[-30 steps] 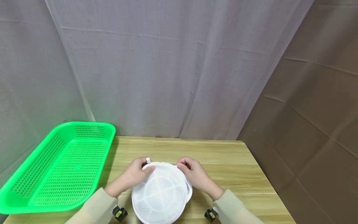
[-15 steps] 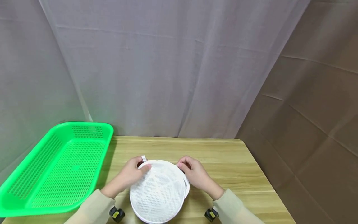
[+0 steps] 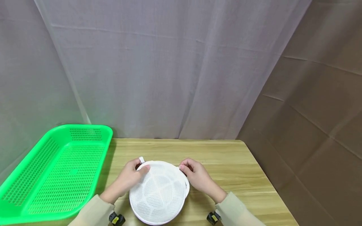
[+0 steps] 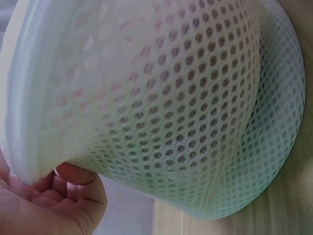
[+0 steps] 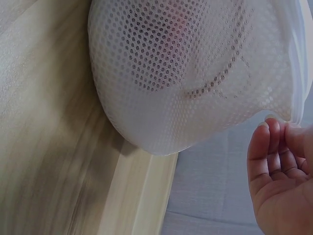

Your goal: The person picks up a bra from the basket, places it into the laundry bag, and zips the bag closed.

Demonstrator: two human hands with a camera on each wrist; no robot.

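Note:
A round white mesh laundry bag (image 3: 158, 196) stands on the wooden table between both hands, its flat mesh top facing up. My left hand (image 3: 128, 176) pinches the rim at the upper left, thumb on top; a small white tab (image 3: 141, 159) sticks up beside its fingers. At the upper right, my right hand (image 3: 195, 175) pinches the edge between thumb and fingertips. Along the right side a second white band shows below the top's edge. Both wrist views show the bag's mesh wall (image 4: 195, 98) hanging down from the pinched rim, bulging and rounded toward the table.
A large green plastic basket (image 3: 74, 172) with perforated walls and floor stands at the left. Grey cloth (image 3: 135, 78) hangs behind the wooden table (image 3: 215, 153), and a brown cloth (image 3: 316, 131) hangs at the right.
My left hand has moved left with the bag's rim, widening the distance between the hands. The bag has shifted slightly left. My right hand stays nearly in place. The head view has shifted slightly.

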